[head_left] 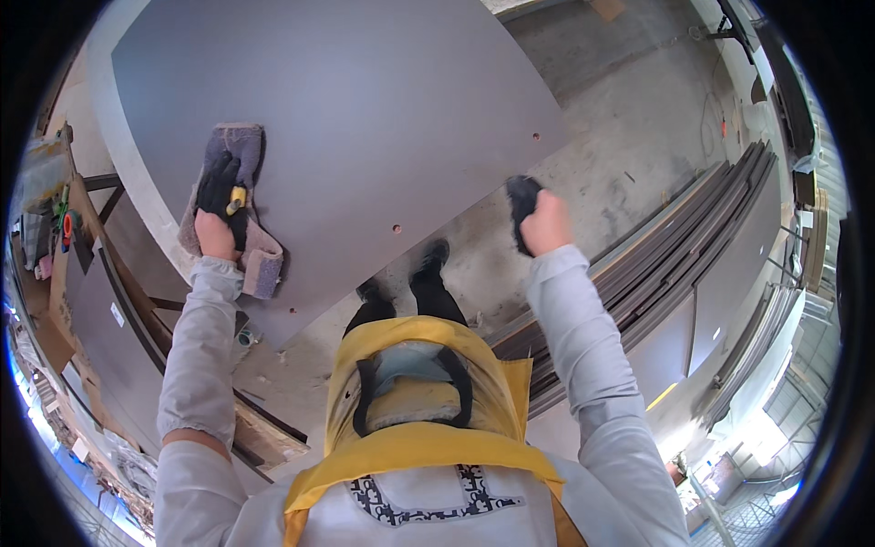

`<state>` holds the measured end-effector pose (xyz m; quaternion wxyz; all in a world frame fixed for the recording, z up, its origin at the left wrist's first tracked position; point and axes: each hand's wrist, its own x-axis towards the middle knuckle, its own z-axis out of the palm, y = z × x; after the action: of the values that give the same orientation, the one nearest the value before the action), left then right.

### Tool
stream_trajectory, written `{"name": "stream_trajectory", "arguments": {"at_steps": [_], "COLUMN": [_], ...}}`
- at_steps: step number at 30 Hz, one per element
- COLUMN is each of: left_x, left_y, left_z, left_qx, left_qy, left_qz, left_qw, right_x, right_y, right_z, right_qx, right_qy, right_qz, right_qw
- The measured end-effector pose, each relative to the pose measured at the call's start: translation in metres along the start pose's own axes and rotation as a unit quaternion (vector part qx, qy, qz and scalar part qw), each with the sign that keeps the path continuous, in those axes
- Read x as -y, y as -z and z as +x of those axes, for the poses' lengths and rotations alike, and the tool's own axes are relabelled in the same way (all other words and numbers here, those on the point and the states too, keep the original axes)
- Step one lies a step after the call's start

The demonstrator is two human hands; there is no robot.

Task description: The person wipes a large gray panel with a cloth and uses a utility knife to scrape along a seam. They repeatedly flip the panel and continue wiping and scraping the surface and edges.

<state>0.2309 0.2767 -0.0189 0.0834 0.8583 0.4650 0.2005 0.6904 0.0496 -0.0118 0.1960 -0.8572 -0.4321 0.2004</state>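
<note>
My left hand (220,202), in a black glove, is over a folded grey and pinkish cloth (261,263) on a large grey panel (342,116). Between its thumb and fingers is a small yellow object (237,198), apparently a tool. Just off the panel's near right edge is my right hand (545,219). A dark, blurred shape covers its finger side; whether that is a glove or a held thing cannot be told. Small round holes, one of them at the middle of the near edge (396,229), dot the panel.
A stack of dark panels (663,253) leans at the right. More boards (113,328) stand at the left, near orange-handled scissors (69,224). A roll of tape (247,337) is below the panel's near left corner. My feet are on the concrete floor (595,171) by the panel edge.
</note>
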Motion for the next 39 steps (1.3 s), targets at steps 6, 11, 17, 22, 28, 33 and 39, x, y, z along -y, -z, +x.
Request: {"name": "stream_trajectory", "arguments": {"at_steps": [6,11,17,22,28,33,39], "left_x": [-0.003,-0.02,-0.015,-0.018,-0.022,-0.02,-0.013], "left_y": [0.005,0.012,0.008,0.014,0.02,0.023,0.025], "left_z": [0.001,0.007,0.007,0.01,0.011,0.012,0.014], "left_qx": [-0.003,0.082,0.104,0.135,0.135,0.139,0.132], "left_qy": [-0.011,0.045,0.045,0.029,0.011,-0.026,-0.059], "left_qz": [-0.027,0.067,0.119,0.128,0.11,0.105,0.089], "left_qw": [1.0,0.993,0.986,0.982,0.985,0.984,0.985], "right_x": [0.077,0.122,0.14,0.188,0.198,0.223,0.233], "right_y": [-0.023,-0.061,-0.075,-0.117,-0.134,-0.154,-0.153], "right_z": [-0.058,-0.116,-0.133,-0.198,-0.21,-0.247,-0.25], "right_qx": [0.079,0.106,0.06,0.105,0.101,0.145,0.144], "right_qy": [-0.011,0.016,-0.022,0.091,0.023,0.142,0.101], "right_qz": [-0.082,-0.078,-0.073,-0.074,-0.073,-0.068,-0.083], "right_qw": [0.993,0.991,0.995,0.988,0.992,0.977,0.981]}}
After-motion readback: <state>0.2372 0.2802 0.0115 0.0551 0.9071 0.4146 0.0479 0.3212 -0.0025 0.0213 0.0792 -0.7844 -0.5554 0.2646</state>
